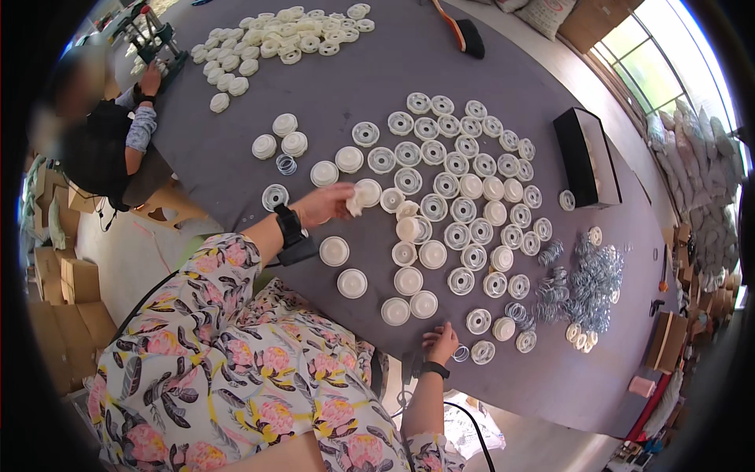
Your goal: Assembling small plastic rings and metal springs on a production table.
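Note:
My left hand (324, 204) reaches over the grey table, its fingers closed on a white plastic piece (355, 205), tilted on edge. Touching or just behind that piece lies a round white plastic cap (368, 191); the overlap hides which. Down at the table's near edge rests my right hand (442, 343), fingers apart, with nothing visible in it. Right beside it is a thin metal coil spring (461, 354). Between and beyond my hands spread many round white discs with ringed centres (433, 207), some topped by smaller white caps (471, 186). Larger domed caps (334, 251) sit near my left wrist.
A heap of coil springs (594, 279) lies at the right. Behind it stands a black open box (586, 157). A brush (470, 38) lies at the far edge. Another person's hand (150, 79) works a green hand press (161, 43), near piled white parts (287, 35).

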The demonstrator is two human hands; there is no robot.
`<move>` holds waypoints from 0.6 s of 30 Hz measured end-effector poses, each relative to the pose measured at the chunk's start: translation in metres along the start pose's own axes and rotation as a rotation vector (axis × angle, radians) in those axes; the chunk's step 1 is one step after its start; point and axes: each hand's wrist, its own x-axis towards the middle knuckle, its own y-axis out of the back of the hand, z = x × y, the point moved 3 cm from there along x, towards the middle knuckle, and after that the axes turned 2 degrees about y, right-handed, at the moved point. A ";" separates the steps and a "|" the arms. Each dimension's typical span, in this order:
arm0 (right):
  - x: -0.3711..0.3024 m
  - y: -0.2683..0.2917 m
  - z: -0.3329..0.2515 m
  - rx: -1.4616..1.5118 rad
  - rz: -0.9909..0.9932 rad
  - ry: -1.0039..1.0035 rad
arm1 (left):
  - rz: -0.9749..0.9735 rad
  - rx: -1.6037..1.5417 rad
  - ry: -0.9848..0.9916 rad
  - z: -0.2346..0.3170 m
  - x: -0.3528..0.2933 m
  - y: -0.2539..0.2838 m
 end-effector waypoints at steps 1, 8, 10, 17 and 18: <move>0.002 0.004 0.003 0.007 0.009 0.012 | 0.166 0.092 -0.113 0.019 -0.006 0.002; -0.007 -0.004 -0.005 0.005 0.012 -0.024 | 0.895 0.826 -0.338 0.069 -0.046 0.123; -0.009 -0.006 -0.008 -0.035 0.008 -0.040 | 0.715 0.864 -0.388 0.067 -0.038 0.116; -0.007 -0.001 -0.008 -0.065 0.037 -0.038 | 0.533 1.343 -0.577 0.075 0.037 0.012; -0.007 0.000 -0.008 -0.055 0.039 -0.031 | 0.472 1.400 -0.510 0.076 0.048 0.000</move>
